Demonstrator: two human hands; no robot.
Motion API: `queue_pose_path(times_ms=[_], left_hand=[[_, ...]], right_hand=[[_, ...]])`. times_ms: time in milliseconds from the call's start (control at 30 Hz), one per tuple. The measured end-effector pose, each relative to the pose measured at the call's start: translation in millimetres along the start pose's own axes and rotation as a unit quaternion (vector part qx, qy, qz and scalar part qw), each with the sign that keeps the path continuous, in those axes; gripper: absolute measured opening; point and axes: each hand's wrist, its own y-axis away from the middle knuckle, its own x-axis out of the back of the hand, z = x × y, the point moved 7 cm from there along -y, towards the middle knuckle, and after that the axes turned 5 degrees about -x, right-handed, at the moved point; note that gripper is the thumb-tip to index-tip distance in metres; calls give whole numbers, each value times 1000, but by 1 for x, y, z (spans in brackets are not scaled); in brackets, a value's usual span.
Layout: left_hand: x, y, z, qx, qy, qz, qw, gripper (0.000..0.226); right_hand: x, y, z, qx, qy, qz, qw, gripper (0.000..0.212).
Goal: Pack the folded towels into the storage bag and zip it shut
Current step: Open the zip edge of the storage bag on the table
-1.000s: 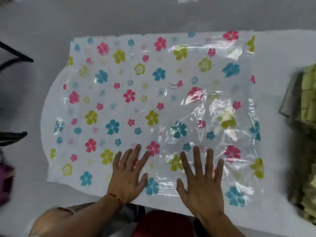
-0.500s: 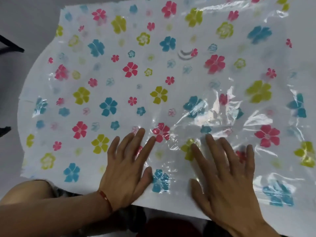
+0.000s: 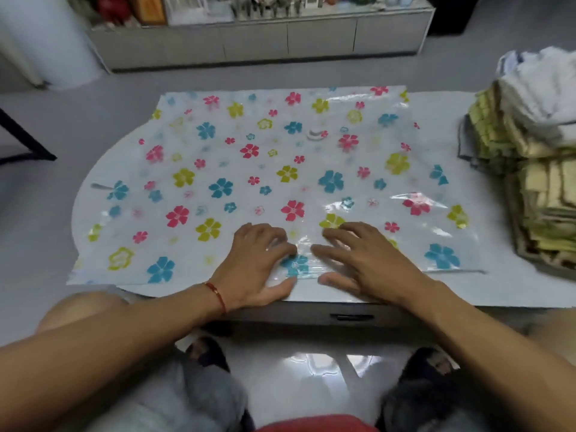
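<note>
A clear storage bag (image 3: 249,169) printed with pink, blue and yellow flowers lies flat across the white table (image 3: 498,288), a round white valve (image 3: 315,134) near its middle. My left hand (image 3: 258,263) rests on the bag's near edge with bent fingers, thumb along the edge. My right hand (image 3: 364,260) presses beside it, fingers spread fairly straight. A blue flower shows between the two hands. Folded yellow-green towels (image 3: 542,194) are stacked at the table's right end, with white towels (image 3: 542,88) piled on top.
A low grey cabinet (image 3: 258,42) with cluttered shelves runs along the back. A black frame leg (image 3: 21,141) juts in at the left. My knees and dark slippers (image 3: 414,385) sit under the table's front edge, by a drawer handle (image 3: 350,317).
My head has lifted and pulled back, so the room and towel stack come into view. Both hands slid toward the bag's near edge and closer together, and the left fingers bent.
</note>
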Motion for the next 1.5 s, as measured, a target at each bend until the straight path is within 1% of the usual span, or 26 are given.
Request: queue_pose_path(times_ms=[67,133,167,233,300,333,367,400,433,467,500,533,567,600,633,733,800,867,1000,1067,1133,1167,1233,1300,1400,1500], left_hand=[[5,1,3,-20,-1,8,1000,39],[11,1,4,-26,7,0,1000,40],[14,0,4,-20,17,-1,1000,40],[23,-4,3,-13,39,13,999,36],[27,-12,7,-29,20,18,999,31],[27,-16,9,-35,7,19,999,29],[27,-19,9,-31,7,26,999,28],[26,-22,7,-15,21,43,999,29],[25,-23,4,8,48,66,997,29],[25,-24,0,29,82,89,992,27],[24,-24,-3,43,114,104,987,25],[22,-25,-5,51,139,112,983,23],[21,-26,-6,56,159,112,979,22],[21,-28,-7,62,178,108,976,21],[21,-30,-8,69,195,100,973,20],[19,-38,-14,91,249,46,963,17],[17,-42,-21,105,294,-1,950,19],[16,-43,-26,108,338,-33,934,21],[13,-43,-34,130,391,-45,910,20],[11,-43,-37,136,399,-46,906,19],[12,-42,-38,135,380,-39,914,17],[14,-42,-38,128,354,-29,926,16],[19,-42,-33,99,292,-14,951,15],[21,-42,-25,68,254,-15,965,17],[21,-41,-22,62,251,-23,966,24],[21,-40,-27,92,297,-10,950,19]], right_hand=[[4,2,-3,-2,29,-8,1000,59],[7,6,-5,-13,34,-10,999,61],[9,7,-5,-28,24,-1,999,59],[17,8,-5,-73,15,23,997,50],[23,11,-7,-133,12,73,988,39],[28,14,-11,-169,-16,119,978,33],[31,20,-16,-207,-67,167,962,29],[30,25,-20,-250,-146,198,937,27],[22,26,-23,-292,-257,191,901,31],[8,23,-26,-329,-382,153,850,36],[-7,19,-31,-358,-496,108,784,37],[-17,14,-35,-380,-587,80,710,35],[-23,8,-35,-394,-650,69,646,34],[-26,1,-33,-400,-682,66,608,34],[-28,-5,-30,-403,-694,68,593,35],[-32,-12,-26,-407,-703,80,578,33],[-35,-11,-24,-406,-717,90,559,31],[-36,-10,-23,-397,-734,93,543,30],[-35,-11,-22,-385,-743,81,541,28],[-36,-11,-21,-384,-741,82,545,24],[-37,-12,-21,-380,-741,83,548,20],[-38,-12,-21,-378,-741,82,549,19],[-40,-12,-21,-378,-739,77,552,18],[-40,-11,-20,-378,-736,76,557,18],[-39,-11,-20,-375,-732,82,562,20],[-37,-12,-19,-371,-733,88,564,21]])
